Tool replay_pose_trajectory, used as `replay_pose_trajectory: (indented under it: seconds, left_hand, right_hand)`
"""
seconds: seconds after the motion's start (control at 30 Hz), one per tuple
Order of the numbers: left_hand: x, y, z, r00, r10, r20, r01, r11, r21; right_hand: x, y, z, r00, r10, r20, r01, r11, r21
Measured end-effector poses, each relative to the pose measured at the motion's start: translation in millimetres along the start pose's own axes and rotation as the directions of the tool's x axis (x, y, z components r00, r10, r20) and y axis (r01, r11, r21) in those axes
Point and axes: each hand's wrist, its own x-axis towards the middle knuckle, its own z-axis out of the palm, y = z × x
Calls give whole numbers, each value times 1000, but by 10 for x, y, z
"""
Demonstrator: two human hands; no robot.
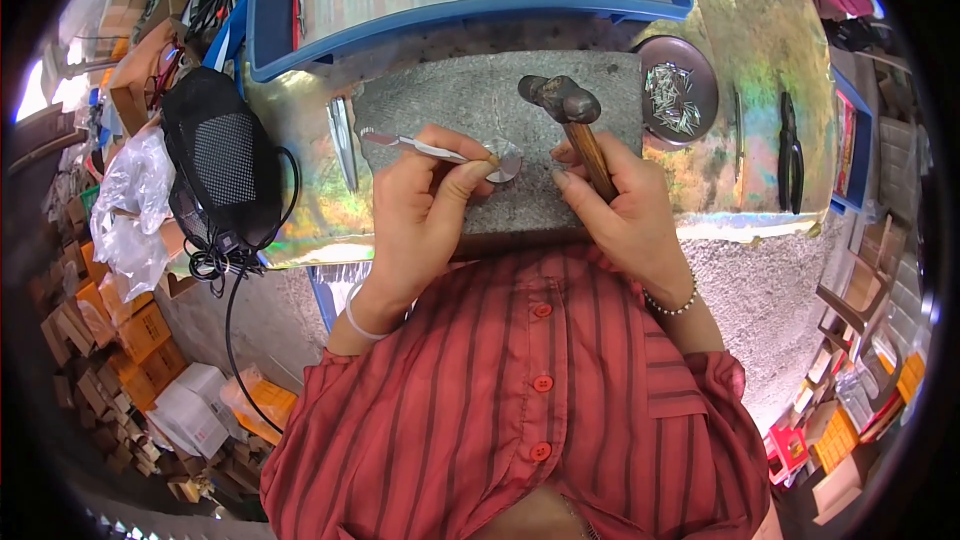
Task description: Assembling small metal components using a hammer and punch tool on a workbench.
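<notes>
On the grey stone block point(480, 105) lies a small silver disc point(505, 160), pinned by a metal tool point(415, 146) pinched in the left hand point(420, 210). The right hand point(620, 205) is wrapped around a hammer point(575, 125). A skewed blow could catch the left fingertips point(480, 172) touching the disc. The dish of pins point(678, 90) crowds the right; the block's near edge is close.

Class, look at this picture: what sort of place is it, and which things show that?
Probably a small metalworking or jewellery workshop: a wooden-handled metal hammer, a grey stone work block and a round dish of small metal pins.
</notes>
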Motion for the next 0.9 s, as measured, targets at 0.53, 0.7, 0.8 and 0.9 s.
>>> replay_pose_trajectory:
  seconds: [0.53, 0.7, 0.8, 0.9]
  left_hand:
    - [-30, 9, 52, 996, 85, -23, -82, 993, 90]
    - [-12, 8, 34, 999, 46, 14, -46, 998, 43]
    - [-28, 6, 50, 988, 146, 40, -151, 950, 274]
    - [-27, 30, 116, 873, 474, 112, -466, 746, 476]
  right_hand:
    - [-2, 49, 53, 986, -130, -107, 129, 992, -17]
    - [-12, 6, 15, 993, -89, -80, 90, 996, 0]
    - [-12, 2, -3, 997, -60, -58, 58, 998, -26]
    - [-19, -13, 20, 994, -86, -73, 86, 996, 0]
